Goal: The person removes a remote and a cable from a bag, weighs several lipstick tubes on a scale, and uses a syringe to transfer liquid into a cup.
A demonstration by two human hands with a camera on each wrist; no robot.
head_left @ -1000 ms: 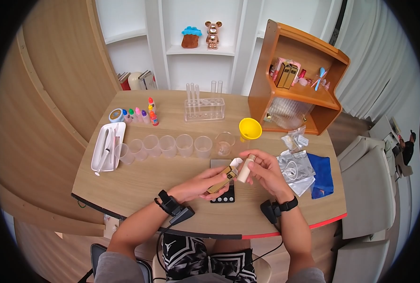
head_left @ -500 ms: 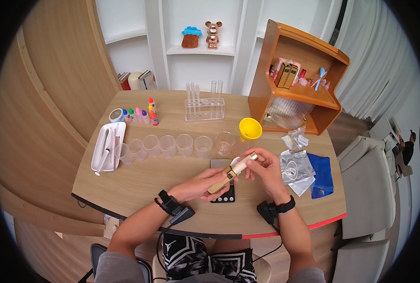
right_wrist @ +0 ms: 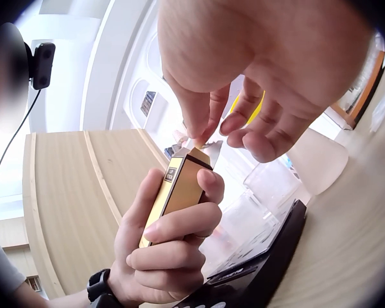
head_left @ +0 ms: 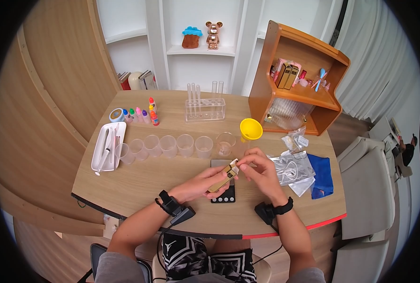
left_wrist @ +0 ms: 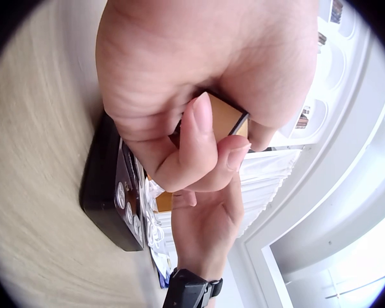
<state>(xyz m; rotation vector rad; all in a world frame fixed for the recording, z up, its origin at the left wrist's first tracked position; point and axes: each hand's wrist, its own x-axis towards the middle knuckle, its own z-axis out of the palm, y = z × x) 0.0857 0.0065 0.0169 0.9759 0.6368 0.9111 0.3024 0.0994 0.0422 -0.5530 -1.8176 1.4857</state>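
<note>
My left hand (head_left: 198, 185) grips a slim gold box (head_left: 226, 178) with dark edges, tilted with its top toward the right hand. In the right wrist view, the left fingers (right_wrist: 173, 253) curl round the box (right_wrist: 181, 186). At the box's top end, the thumb and index finger of my right hand (head_left: 263, 175) pinch a flap, the other fingers loosely bent. What is inside the box is hidden. In the left wrist view, only the box's bottom end (left_wrist: 223, 117) shows between the fingers. A black scale (head_left: 223, 199) lies beneath the hands.
Several clear cups (head_left: 185, 145) stand in a row behind, with a yellow funnel (head_left: 251, 129) to their right. A test-tube rack (head_left: 205, 113) is farther back. At left are a white tray (head_left: 97, 155) and small bottles; at right, silver pouches (head_left: 297, 165), a blue cloth (head_left: 320, 175) and a wooden shelf (head_left: 262, 70).
The cream tube with a gold end, earlier in my right hand and then lined up with the box's top, is out of sight. The right fingers have moved to the box's top flap.
</note>
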